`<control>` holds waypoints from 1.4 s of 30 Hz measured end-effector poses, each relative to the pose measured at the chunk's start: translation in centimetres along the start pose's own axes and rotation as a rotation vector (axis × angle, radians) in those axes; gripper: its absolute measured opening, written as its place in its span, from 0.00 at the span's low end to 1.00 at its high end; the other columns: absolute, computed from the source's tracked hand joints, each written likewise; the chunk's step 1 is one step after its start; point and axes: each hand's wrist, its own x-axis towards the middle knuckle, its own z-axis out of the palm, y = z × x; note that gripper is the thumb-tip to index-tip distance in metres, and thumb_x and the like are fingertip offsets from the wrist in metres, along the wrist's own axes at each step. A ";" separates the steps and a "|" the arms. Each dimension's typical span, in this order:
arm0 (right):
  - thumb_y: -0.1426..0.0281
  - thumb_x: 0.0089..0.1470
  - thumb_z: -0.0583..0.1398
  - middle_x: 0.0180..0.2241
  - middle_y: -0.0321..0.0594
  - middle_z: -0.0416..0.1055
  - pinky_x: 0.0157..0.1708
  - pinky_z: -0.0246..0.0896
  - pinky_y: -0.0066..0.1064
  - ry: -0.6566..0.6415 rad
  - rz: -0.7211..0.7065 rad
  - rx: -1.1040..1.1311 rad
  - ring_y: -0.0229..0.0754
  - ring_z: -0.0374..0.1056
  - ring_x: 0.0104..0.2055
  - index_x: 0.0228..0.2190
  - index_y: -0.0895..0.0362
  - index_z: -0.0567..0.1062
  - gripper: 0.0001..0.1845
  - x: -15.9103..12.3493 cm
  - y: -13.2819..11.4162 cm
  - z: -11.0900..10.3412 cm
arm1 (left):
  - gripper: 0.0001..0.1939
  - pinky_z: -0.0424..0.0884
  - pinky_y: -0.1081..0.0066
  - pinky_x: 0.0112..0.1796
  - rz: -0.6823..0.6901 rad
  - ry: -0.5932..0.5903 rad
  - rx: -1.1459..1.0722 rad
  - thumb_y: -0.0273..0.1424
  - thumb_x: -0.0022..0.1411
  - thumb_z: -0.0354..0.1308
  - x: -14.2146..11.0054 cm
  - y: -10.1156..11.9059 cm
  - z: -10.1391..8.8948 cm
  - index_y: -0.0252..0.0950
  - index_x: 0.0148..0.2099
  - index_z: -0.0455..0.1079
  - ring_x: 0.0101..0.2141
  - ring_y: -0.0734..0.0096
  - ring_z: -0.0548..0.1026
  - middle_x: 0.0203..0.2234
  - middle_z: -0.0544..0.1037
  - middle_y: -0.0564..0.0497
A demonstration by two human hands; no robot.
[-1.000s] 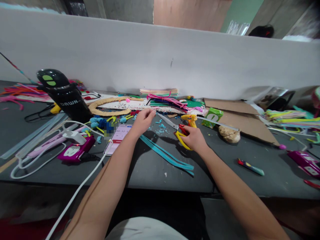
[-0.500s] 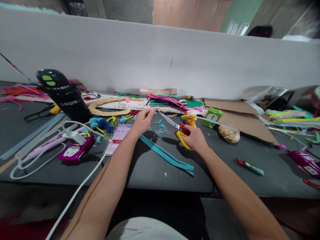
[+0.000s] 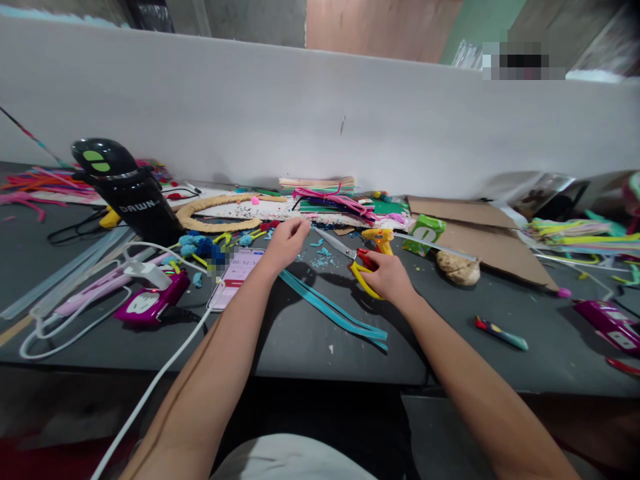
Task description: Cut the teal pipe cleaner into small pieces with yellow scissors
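Note:
My left hand (image 3: 286, 241) is closed in a pinch on the upper end of several teal strips (image 3: 334, 312) that trail down to the right across the dark table (image 3: 300, 340). My right hand (image 3: 390, 277) grips the yellow handles of a pair of scissors (image 3: 350, 257). The blades point up and left toward my left fingertips. Small teal cuttings (image 3: 320, 257) lie on the table between my two hands.
A phone (image 3: 235, 275) lies beside my left wrist, with a black bottle (image 3: 125, 190), a purple device (image 3: 150, 300) and white cable (image 3: 150, 393) to the left. A yellow glue gun (image 3: 380, 239), green box (image 3: 425, 233), cardboard (image 3: 480, 233), pipe cleaners (image 3: 335, 200) and a white partition (image 3: 320, 127) lie beyond.
The scissors' blades shifted slightly up and back near my left fingertips; both hands stay almost where they were.

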 end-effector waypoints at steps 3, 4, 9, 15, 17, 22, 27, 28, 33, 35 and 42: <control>0.57 0.45 0.61 0.22 0.35 0.66 0.26 0.49 0.27 -0.005 -0.001 0.005 0.36 0.54 0.25 0.25 0.56 0.75 0.14 0.0 0.0 0.0 | 0.18 0.55 0.72 0.26 0.003 0.001 0.003 0.41 0.64 0.49 0.0 0.0 0.0 0.36 0.25 0.58 0.22 0.76 0.59 0.18 0.59 0.57; 0.57 0.45 0.61 0.22 0.35 0.66 0.26 0.49 0.27 -0.004 -0.004 0.004 0.36 0.54 0.25 0.25 0.56 0.75 0.14 0.0 0.1 0.1 | 0.18 0.55 0.72 0.26 0.003 0.000 0.003 0.41 0.64 0.49 0.0 -0.1 0.0 0.36 0.25 0.58 0.22 0.76 0.59 0.18 0.59 0.57; 0.55 0.45 0.61 0.21 0.35 0.66 0.25 0.48 0.28 0.028 -0.008 -0.011 0.36 0.53 0.24 0.24 0.56 0.73 0.16 0.1 0.2 0.3 | 0.18 0.55 0.72 0.26 -0.002 0.002 0.015 0.41 0.64 0.49 0.1 -0.3 0.0 0.36 0.25 0.58 0.23 0.76 0.59 0.18 0.59 0.56; 0.55 0.46 0.61 0.21 0.35 0.66 0.25 0.48 0.28 0.021 -0.007 0.002 0.36 0.53 0.23 0.22 0.56 0.71 0.17 0.0 0.0 0.1 | 0.18 0.55 0.72 0.25 -0.008 0.004 0.005 0.41 0.64 0.48 0.1 -0.4 0.1 0.37 0.25 0.57 0.22 0.75 0.59 0.18 0.59 0.56; 0.55 0.46 0.61 0.21 0.35 0.66 0.25 0.49 0.28 0.012 -0.003 0.002 0.36 0.54 0.24 0.23 0.56 0.72 0.16 0.0 -0.1 0.0 | 0.19 0.55 0.72 0.25 0.000 -0.001 0.004 0.41 0.64 0.49 0.1 -0.4 0.1 0.37 0.25 0.57 0.22 0.75 0.59 0.18 0.59 0.56; 0.56 0.45 0.61 0.21 0.35 0.67 0.26 0.49 0.28 0.002 -0.006 0.017 0.37 0.55 0.25 0.24 0.56 0.75 0.15 0.0 -0.1 0.1 | 0.19 0.54 0.72 0.25 0.011 -0.004 0.004 0.42 0.64 0.49 0.1 -0.4 0.1 0.37 0.24 0.57 0.22 0.75 0.58 0.18 0.59 0.56; 0.56 0.45 0.61 0.21 0.35 0.66 0.26 0.50 0.28 -0.002 -0.003 0.007 0.37 0.55 0.25 0.24 0.56 0.75 0.15 0.1 0.2 0.3 | 0.20 0.54 0.72 0.25 0.003 -0.002 -0.004 0.42 0.64 0.49 0.2 -0.5 0.2 0.37 0.24 0.57 0.22 0.75 0.58 0.17 0.59 0.55; 0.56 0.45 0.61 0.21 0.35 0.66 0.26 0.49 0.28 0.007 -0.003 0.002 0.37 0.55 0.25 0.24 0.56 0.74 0.15 0.1 0.2 0.3 | 0.20 0.54 0.72 0.25 0.003 -0.001 -0.007 0.43 0.64 0.49 0.2 -0.5 0.2 0.37 0.24 0.57 0.22 0.75 0.58 0.17 0.59 0.55; 0.52 0.46 0.60 0.20 0.35 0.64 0.24 0.47 0.28 0.028 -0.008 -0.008 0.36 0.53 0.23 0.22 0.56 0.71 0.19 0.1 0.2 0.1 | 0.20 0.54 0.72 0.24 0.006 0.000 -0.006 0.43 0.64 0.48 0.2 -0.8 0.2 0.37 0.24 0.57 0.22 0.75 0.58 0.17 0.58 0.55; 0.52 0.46 0.61 0.20 0.35 0.65 0.24 0.47 0.28 0.018 -0.009 -0.002 0.36 0.54 0.23 0.22 0.56 0.71 0.19 0.1 0.1 0.0 | 0.20 0.54 0.72 0.24 0.006 -0.001 -0.007 0.43 0.64 0.48 0.2 -0.8 0.2 0.37 0.24 0.56 0.22 0.75 0.58 0.17 0.58 0.55; 0.53 0.46 0.61 0.20 0.35 0.65 0.24 0.48 0.28 -0.006 -0.018 -0.008 0.36 0.53 0.23 0.23 0.56 0.73 0.18 0.0 0.0 0.2 | 0.21 0.53 0.71 0.24 0.006 -0.004 -0.008 0.43 0.65 0.48 0.2 -0.7 0.1 0.37 0.23 0.55 0.21 0.75 0.57 0.17 0.58 0.55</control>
